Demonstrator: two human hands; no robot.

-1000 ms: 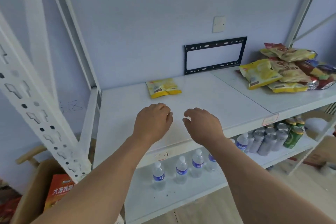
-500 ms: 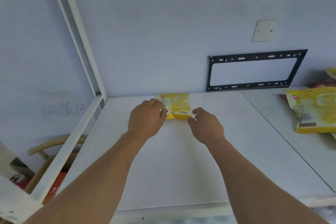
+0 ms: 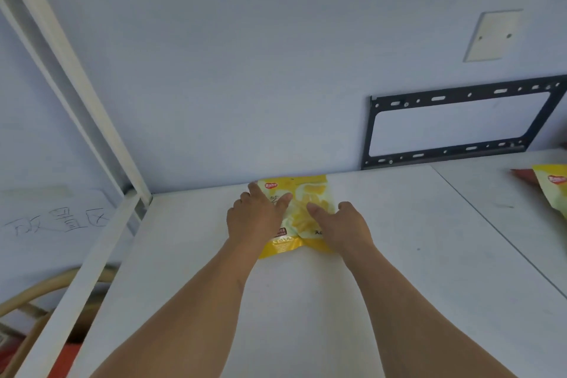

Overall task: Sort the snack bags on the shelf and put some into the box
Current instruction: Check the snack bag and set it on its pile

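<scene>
A yellow snack bag [image 3: 302, 215] lies at the back of the white shelf board [image 3: 306, 301], close to the wall. My left hand [image 3: 256, 218] holds its left edge, thumb on top of the bag and index finger at its far left corner. My right hand [image 3: 343, 227] holds its right edge, thumb laid across the bag's front. Both hands hide the bag's sides. Another yellow snack bag [image 3: 553, 189] shows at the right edge of the frame, on the adjoining shelf board.
A white slanted shelf post [image 3: 70, 70] and side rail [image 3: 79, 279] bound the shelf on the left. A black metal bracket [image 3: 460, 129] hangs on the wall behind. Below left are a curved wooden chair back [image 3: 40, 288] and something orange [image 3: 69, 359].
I have leaned in closer to the shelf. Both hands went from the front edge to the yellow bag and took hold of its two sides.
</scene>
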